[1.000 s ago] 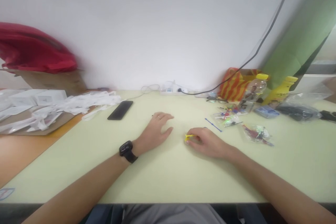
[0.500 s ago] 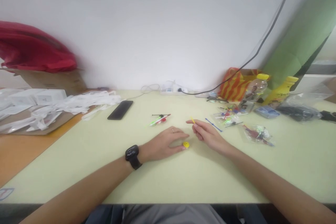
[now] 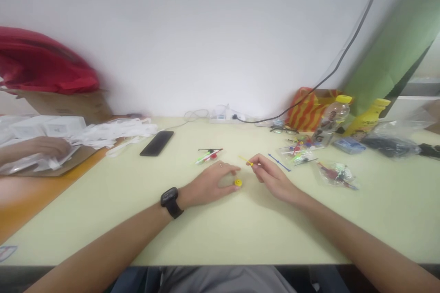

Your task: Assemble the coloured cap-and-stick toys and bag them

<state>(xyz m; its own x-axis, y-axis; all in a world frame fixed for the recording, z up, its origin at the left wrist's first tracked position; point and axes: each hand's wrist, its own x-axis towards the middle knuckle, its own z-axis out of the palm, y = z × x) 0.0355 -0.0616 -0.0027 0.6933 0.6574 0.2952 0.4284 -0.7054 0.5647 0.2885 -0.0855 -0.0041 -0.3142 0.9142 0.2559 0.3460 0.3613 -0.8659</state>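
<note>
My right hand [image 3: 273,177] pinches one end of a thin yellow plastic stick [image 3: 245,160] between thumb and fingers, its free end pointing up and left. Just across from it, my left hand [image 3: 213,183] rests low over the table with thumb and fingers apart. The left thumb tip is at a small round yellow piece [image 3: 238,183] on the table and seems to touch it. A blue plastic stick [image 3: 279,162] lies behind my right hand. Beyond my left hand is a small pile of green, red, white and black plastic parts [image 3: 209,155].
A black phone [image 3: 157,143] lies at the back left. At the right are bags of coloured parts [image 3: 337,175], a small blue box [image 3: 349,145] and two yellow-capped bottles [image 3: 333,119]. Another person's hand [image 3: 41,149] is among white packets at the far left.
My left hand and the round yellow piece have shifted slightly left and away from me. The yellow stick has tilted further left in my right hand. Another person's hand has appeared at the left.
</note>
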